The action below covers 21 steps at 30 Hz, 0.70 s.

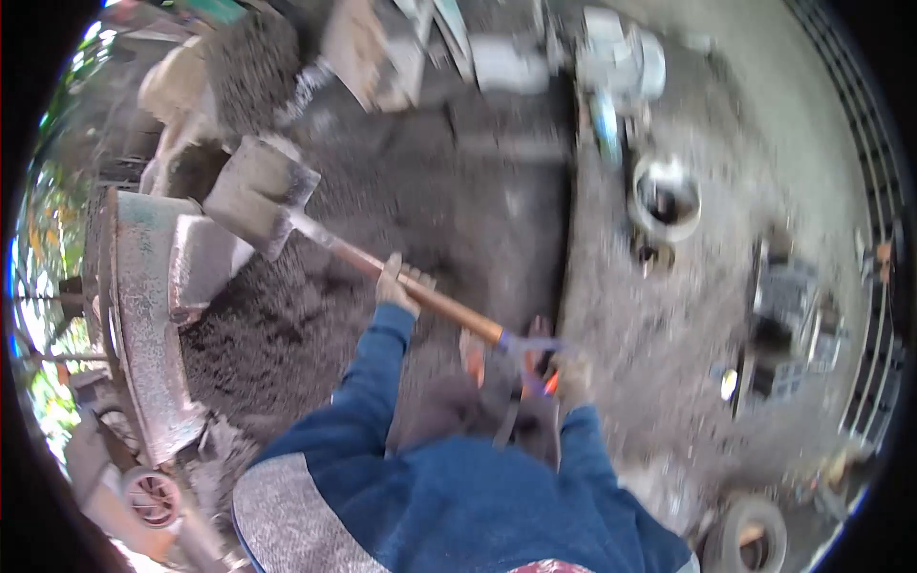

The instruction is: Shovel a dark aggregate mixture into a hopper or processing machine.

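A shovel (451, 304) with a wooden shaft lies slantwise across the view in both my hands. My left hand (400, 286) is wrapped around the middle of its shaft. At the near end, my right hand (573, 376) grips the D-shaped handle. The broad shovel blade (251, 188) is up at the left, beside a light-coloured block (208, 251); blur hides whether it carries anything. Dark, loose sand-like material (265, 344) covers the ground below the blade. Another grainy grey heap (254, 68) rises beyond it.
A rusted metal trough or panel (150, 301) stands along the left, with a small spoked wheel (151, 498) below. On the raised floor at right are a round bucket (666, 200), grey crates or blocks (781, 294) and a tyre (749, 537). Boards (380, 57) lean at the far side.
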Tool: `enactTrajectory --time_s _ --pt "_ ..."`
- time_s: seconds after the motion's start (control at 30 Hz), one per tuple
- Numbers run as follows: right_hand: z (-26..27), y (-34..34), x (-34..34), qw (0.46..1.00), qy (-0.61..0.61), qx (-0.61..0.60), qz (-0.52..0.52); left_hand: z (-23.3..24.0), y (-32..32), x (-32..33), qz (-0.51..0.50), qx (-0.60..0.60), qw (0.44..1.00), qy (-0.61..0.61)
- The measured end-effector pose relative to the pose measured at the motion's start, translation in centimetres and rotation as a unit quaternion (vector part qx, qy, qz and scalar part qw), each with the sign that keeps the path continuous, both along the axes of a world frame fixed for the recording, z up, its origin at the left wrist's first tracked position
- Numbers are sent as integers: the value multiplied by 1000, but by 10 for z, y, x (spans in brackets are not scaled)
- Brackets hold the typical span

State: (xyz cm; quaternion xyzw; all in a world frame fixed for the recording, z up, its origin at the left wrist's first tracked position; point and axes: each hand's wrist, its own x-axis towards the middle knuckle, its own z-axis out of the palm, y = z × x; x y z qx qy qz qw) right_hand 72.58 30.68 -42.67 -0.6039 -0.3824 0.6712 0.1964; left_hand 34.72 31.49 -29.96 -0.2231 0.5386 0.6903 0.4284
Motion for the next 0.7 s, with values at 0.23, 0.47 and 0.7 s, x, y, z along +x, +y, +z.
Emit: enactTrajectory --time_s 0.23,0.47,0.7 --pt "125 30 110 925 -372 50 -54 -221 -32 174 -8 -55 945 -323" --pt "188 107 198 857 -500 109 -59 -224 79 371 -6 -97 845 -525" --pt "69 123 38 876 -463 68 114 -316 41 203 -9 -108 902 -418"
